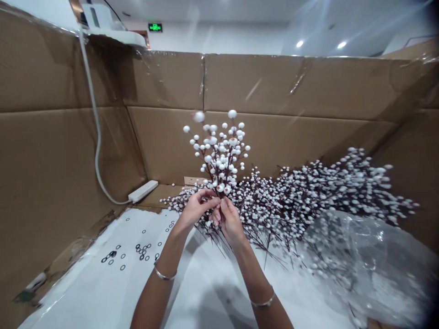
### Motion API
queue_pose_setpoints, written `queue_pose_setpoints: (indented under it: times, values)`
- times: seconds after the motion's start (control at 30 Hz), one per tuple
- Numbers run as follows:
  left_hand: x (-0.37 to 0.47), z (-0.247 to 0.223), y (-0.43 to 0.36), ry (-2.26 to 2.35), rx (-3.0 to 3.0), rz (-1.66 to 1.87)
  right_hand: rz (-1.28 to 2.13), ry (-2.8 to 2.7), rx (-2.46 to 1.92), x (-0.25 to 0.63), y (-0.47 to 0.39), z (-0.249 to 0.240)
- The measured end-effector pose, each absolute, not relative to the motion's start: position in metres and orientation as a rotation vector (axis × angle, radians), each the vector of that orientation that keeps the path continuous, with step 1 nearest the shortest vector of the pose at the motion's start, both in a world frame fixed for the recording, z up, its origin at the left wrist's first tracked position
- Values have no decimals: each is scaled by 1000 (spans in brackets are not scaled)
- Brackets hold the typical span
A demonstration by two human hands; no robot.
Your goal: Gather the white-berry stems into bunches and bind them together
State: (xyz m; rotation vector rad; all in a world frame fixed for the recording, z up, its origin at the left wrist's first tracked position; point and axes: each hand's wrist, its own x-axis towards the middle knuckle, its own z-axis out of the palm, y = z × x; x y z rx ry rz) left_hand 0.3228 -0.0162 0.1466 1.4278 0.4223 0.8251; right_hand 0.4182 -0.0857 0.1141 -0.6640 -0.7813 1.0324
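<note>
A bunch of white berry stems [221, 157] stands upright in front of me, its dark stalks gathered low down between my hands. My left hand [200, 205] pinches the stalks from the left, thumb toward the middle. From the right, my right hand [229, 218] closes its fingers on the same stalks, just below the lowest berries. The fingertips of both hands meet there, and the stalk ends are mostly hidden by them. Behind and to the right lies a large pile of similar berry stems [302, 192], stalks pointing toward me.
Small black rings [142, 250] lie scattered on the white table surface [89, 283] at left. A crumpled clear plastic bag [373, 260] covers the right side. Cardboard walls [164, 141] enclose the table. A white power strip [143, 191] sits in the left corner, its cable hanging down the wall.
</note>
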Motion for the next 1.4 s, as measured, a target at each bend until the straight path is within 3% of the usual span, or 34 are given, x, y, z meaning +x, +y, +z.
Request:
queue_pose_setpoints:
  times: [0.13,0.43,0.57,0.67,0.77,0.93,1.1,1.2,1.3,1.4]
  values:
    - [324,139,-12,287,1338,634,1171,-737,-586,414,-89,117]
    - [331,129,-13,282,1266,692,1231,-802,-639,422,-91,117]
    - [321,141,-13,334,1531,795,1179,-784,-635,421,-91,117]
    - [302,146,5,536,1900,1075,1116,-765,-601,428,-96,123]
    - [282,135,35,1025,2255,1251,1018,-724,-549,445,-103,132]
    - [263,106,73,1676,2469,580,908,-717,-535,462,-113,140]
    - [243,113,78,1798,2400,517,896,-755,-562,458,-113,140]
    - [215,131,67,1982,2299,691,899,-752,-537,459,-114,140]
    - [186,146,51,2153,2083,1108,898,-748,-505,462,-114,140]
    - [177,155,40,1932,1904,1598,908,-746,-490,463,-114,140]
